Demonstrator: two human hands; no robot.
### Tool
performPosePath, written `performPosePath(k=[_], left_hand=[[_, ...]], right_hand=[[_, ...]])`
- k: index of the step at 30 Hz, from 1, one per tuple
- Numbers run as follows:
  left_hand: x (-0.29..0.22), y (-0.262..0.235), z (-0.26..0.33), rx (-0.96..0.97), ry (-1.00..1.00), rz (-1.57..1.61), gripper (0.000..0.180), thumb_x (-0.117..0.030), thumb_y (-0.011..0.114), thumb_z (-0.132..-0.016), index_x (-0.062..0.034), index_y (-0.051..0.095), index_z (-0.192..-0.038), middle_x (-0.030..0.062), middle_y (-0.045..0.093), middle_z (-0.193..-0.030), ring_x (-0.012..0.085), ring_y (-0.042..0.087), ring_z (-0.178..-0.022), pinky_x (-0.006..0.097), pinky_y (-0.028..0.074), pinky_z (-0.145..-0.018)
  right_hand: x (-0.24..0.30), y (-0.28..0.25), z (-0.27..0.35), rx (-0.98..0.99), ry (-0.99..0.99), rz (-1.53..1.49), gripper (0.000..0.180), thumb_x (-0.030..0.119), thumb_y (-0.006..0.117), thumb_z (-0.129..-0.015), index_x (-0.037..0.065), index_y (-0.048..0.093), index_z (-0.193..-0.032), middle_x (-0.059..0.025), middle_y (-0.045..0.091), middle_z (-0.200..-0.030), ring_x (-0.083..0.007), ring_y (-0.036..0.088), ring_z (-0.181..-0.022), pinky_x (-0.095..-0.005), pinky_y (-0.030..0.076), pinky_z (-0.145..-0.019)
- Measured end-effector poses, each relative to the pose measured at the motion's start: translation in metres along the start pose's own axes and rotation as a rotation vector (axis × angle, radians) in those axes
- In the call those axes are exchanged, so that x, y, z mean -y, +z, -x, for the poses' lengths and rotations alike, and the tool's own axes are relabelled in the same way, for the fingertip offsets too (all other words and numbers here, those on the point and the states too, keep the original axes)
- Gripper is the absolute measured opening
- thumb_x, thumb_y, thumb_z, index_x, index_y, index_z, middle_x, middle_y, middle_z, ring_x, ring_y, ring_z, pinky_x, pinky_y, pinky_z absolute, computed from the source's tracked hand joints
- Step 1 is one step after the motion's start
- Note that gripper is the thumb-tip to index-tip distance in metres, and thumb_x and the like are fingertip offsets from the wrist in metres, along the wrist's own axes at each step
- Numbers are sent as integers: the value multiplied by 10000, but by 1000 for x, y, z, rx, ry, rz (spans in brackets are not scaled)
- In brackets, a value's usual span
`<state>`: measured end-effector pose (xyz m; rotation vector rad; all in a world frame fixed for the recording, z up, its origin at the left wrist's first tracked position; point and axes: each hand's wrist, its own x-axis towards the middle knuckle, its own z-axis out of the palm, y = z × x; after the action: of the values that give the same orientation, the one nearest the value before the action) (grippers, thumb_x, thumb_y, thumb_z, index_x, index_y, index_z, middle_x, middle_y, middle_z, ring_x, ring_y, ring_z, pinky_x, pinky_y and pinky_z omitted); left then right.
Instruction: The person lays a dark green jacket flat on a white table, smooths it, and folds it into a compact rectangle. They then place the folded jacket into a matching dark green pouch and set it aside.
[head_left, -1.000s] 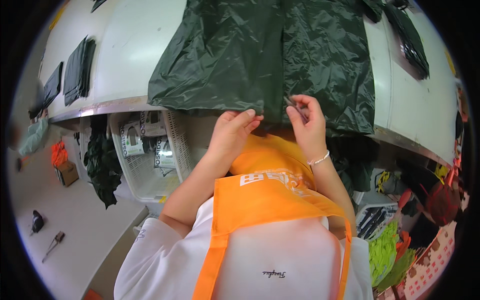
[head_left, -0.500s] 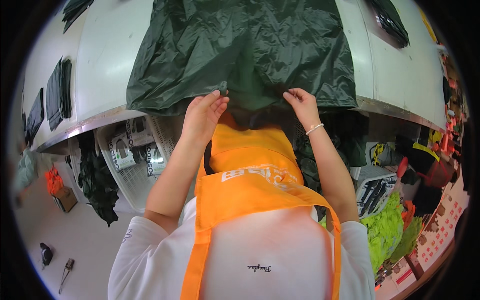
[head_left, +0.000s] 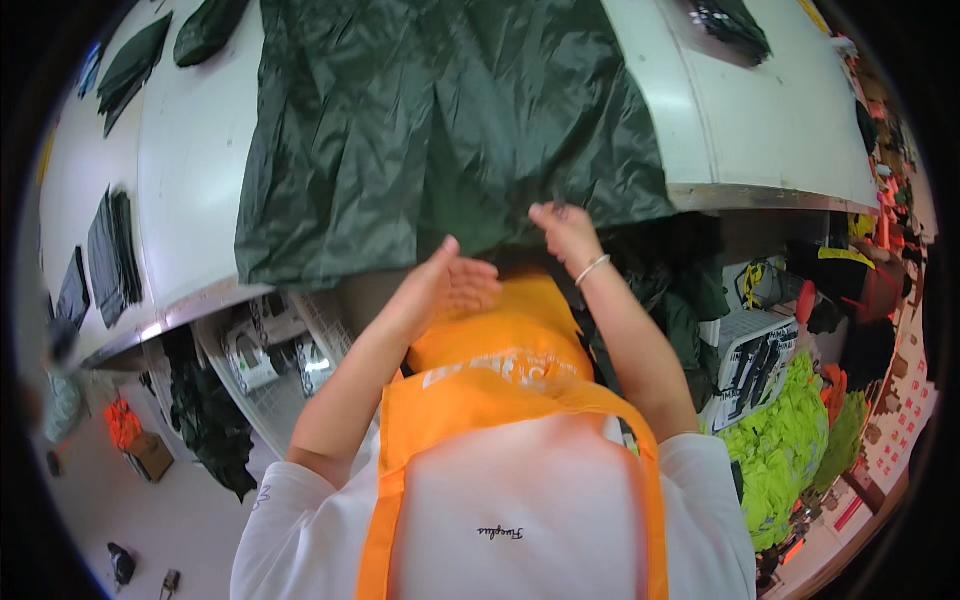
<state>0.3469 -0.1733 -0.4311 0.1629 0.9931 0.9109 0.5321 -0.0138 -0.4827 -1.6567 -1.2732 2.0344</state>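
A dark green garment of thin, shiny, waterproof-looking fabric [head_left: 345, 165] lies spread over the white table, its lower edge hanging over the front. Its exact kind is hard to tell. My right hand [head_left: 570, 238] pinches the garment near the middle of that edge, thumb and finger together. Just off the edge, my left hand [head_left: 452, 285] hovers over my orange apron [head_left: 500, 335], thumb raised and fingers stretched out, somewhat blurred. It holds nothing that I can see.
Folded dark green bundles [head_left: 115, 250] lie on the white table [head_left: 195, 160] at left, with another bundle [head_left: 735, 30] at far right. Below the table edge are a white basket with packages [head_left: 250, 375], a crate [head_left: 750, 375] and bright yellow-green clothing [head_left: 780, 445].
My left hand has let go of the garment's edge and dropped lower, its fingers opening out. My right hand has come inward, still pinching the fabric. The whole view has turned slightly.
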Motion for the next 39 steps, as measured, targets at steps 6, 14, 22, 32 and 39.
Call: performPosePath(k=[6, 14, 22, 32, 39], left_hand=[[-92, -2, -95, -414, 834, -646, 269, -215, 596, -890, 10, 605, -1037, 97, 667, -933, 201, 632, -850, 294, 483, -770], [-83, -20, -171, -1061, 721, -1673, 732, -439, 607, -815, -141, 332, -1424, 149, 198, -1514, 415, 187, -1366, 594, 138, -1076], [10, 2, -67, -918, 357, -1699, 722, -324, 663, -752, -119, 384, -1386, 167, 215, -1507, 404, 179, -1377, 556, 121, -1100], [-85, 52, -134, -1164, 550, -991, 411, -148, 624, -849, -32, 534, -1233, 131, 606, -1148, 239, 606, -1015, 327, 454, -880], [-231, 104, -274, -780, 493, -514, 854, -360, 716, -736, 20, 317, -1389, 242, 496, -1282, 329, 541, -1130, 349, 424, -938]], right_hand=[[-98, -22, 32, 310, -30, 225, 199, 171, 710, -806, 27, 595, -732, 26, 559, -668, -58, 485, -647, -255, 438, -600], [35, -232, 29, -239, -146, 16, 255, 111, 576, -877, 84, 477, -1110, -11, 509, -784, -70, 441, -575, -218, 376, -475], [166, -405, -233, -915, -531, 683, 226, 151, 649, -822, 58, 660, -1028, -126, 642, -923, -237, 612, -824, -336, 490, -764], [210, -296, -296, -234, -724, 590, 431, 333, 543, -931, -14, 555, -1187, -157, 661, -1017, -232, 633, -902, -331, 488, -815], [177, -108, -141, 678, -674, 350, 417, 221, 564, -914, -74, 524, -1206, -172, 634, -1089, -245, 616, -975, -316, 468, -867]])
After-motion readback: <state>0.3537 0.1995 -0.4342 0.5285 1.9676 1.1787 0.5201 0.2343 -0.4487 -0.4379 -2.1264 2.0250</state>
